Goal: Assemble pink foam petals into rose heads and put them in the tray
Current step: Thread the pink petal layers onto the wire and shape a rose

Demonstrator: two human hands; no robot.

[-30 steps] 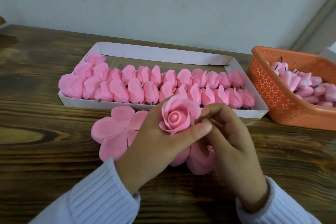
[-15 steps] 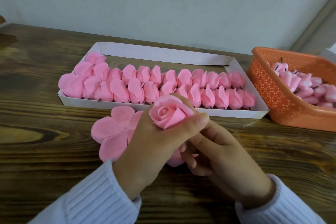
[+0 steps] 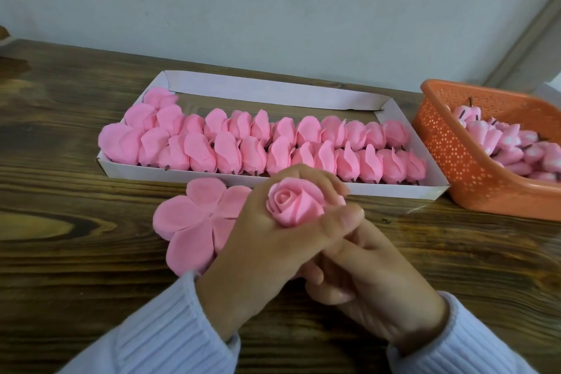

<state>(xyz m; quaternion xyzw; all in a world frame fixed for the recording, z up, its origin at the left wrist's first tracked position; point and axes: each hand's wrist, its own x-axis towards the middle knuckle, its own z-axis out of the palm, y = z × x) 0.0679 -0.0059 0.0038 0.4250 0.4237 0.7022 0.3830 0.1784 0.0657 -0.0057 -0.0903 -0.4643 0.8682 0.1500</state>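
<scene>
1. The left grip [image 3: 267, 252] wraps the rose [image 3: 293, 206], thumb across its near side and fingers round the far side, just above the tabletop [image 3: 76, 252].
2. The right grip [image 3: 373, 291] sits at 5 o'clock under the left, fingers curled. Whether it pinches the rose's base is hidden, so I cannot tell what it holds, if anything.
3. The rose's long axis runs roughly upright, spiral face up and base down into the palm.
4. The tray [image 3: 273, 92] lies at 12 o'clock from the rose, its near wall just beyond the fingertips. The left grip is the nearer one and carries the load.
5. The finished roses [image 3: 273, 143] lie on their sides in two rows with dark stubs toward the near wall. I judge this rose must tip forward to match. The bare strip along the far wall looks like the free place.
6. The foam is matte, soft and thin-edged. A hard squeeze would likely crease it.
7. A flat five-lobed petal sheet [image 3: 194, 215] lies at 9 o'clock, partly under the left wrist.
8. A perforated orange plastic basket [image 3: 455, 167] at 2 o'clock holds buds [image 3: 516, 143].
</scene>
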